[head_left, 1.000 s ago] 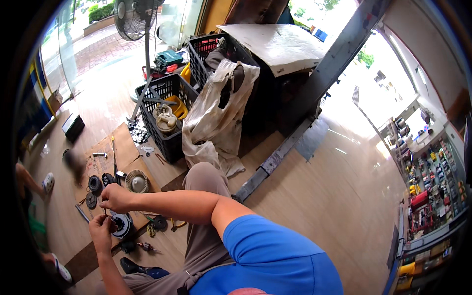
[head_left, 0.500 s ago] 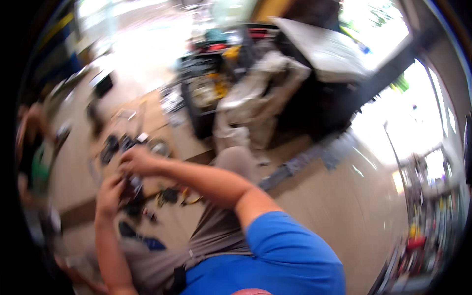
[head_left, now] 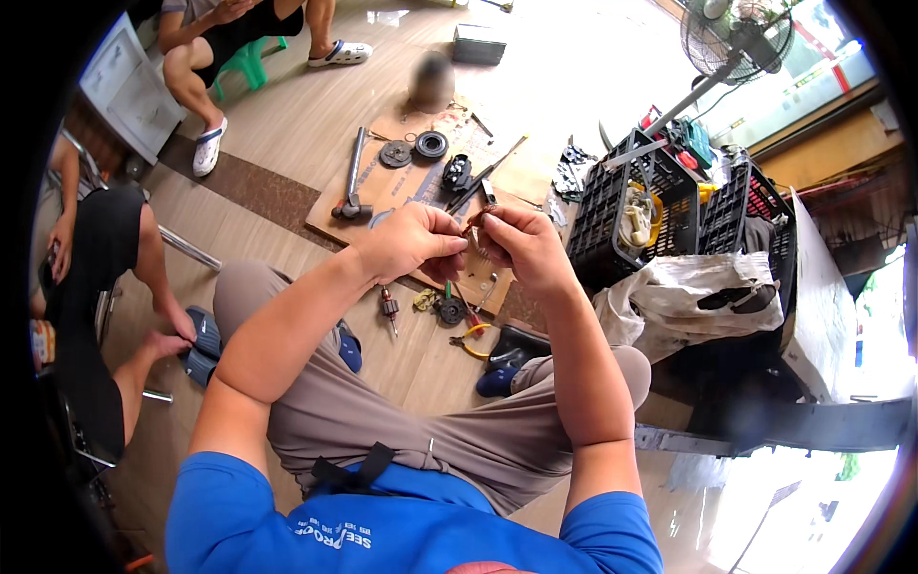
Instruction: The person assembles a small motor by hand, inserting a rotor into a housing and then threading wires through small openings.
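My left hand (head_left: 413,243) and my right hand (head_left: 529,251) meet above the near edge of a cardboard sheet (head_left: 330,218). Both are closed at the fingertips on a small reddish-brown piece (head_left: 473,226), which looks like thin wire; the fingers hide most of it. Beyond them on the cardboard lie a hammer (head_left: 355,182), a round grey disc (head_left: 395,153), a black ring-shaped part (head_left: 431,144) and a black housing (head_left: 457,172). Below my hands are a motor armature (head_left: 389,306), a black round part (head_left: 450,311) and yellow-handled pliers (head_left: 471,342).
Black plastic crates (head_left: 612,215) with tools stand to the right, a whitish cloth (head_left: 684,297) hanging in front. A standing fan (head_left: 736,43) is at the far right. One person (head_left: 196,72) sits at the far left, another (head_left: 100,258) nearer. A grey box (head_left: 478,45) stands beyond the cardboard.
The view has swung from a tilted, blurred angle to a steady one, bringing my hands from the left to the middle of the picture. They stay together at the fingertips.
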Tool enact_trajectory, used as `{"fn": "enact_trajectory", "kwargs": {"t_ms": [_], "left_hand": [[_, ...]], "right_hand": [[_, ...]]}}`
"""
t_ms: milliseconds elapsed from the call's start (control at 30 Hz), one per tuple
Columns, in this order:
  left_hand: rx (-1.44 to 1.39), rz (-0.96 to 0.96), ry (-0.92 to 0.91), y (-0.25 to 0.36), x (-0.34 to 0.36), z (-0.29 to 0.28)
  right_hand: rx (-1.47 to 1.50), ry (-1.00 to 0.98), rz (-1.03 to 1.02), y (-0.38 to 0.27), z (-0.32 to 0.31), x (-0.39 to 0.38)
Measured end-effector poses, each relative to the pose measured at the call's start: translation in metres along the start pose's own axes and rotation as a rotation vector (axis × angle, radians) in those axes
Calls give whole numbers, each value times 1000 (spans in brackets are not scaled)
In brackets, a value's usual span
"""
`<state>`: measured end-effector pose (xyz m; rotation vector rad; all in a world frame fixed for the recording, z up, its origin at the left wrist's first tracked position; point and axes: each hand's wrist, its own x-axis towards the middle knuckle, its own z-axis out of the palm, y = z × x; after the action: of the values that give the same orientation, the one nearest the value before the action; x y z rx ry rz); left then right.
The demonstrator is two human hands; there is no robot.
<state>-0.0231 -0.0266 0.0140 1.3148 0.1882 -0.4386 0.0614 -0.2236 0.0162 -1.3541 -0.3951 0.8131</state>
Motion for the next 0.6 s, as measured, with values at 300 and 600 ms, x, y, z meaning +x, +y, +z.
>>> {"fn": "enact_trajectory", "kwargs": {"t_ms": [300, 600], "left_hand": [[157, 33, 109, -6, 2, 6], [63, -37, -48, -4, -1, 4]], "right_hand": [[-226, 90, -58, 7, 12, 1], [-187, 103, -85, 13, 11, 2]]}}
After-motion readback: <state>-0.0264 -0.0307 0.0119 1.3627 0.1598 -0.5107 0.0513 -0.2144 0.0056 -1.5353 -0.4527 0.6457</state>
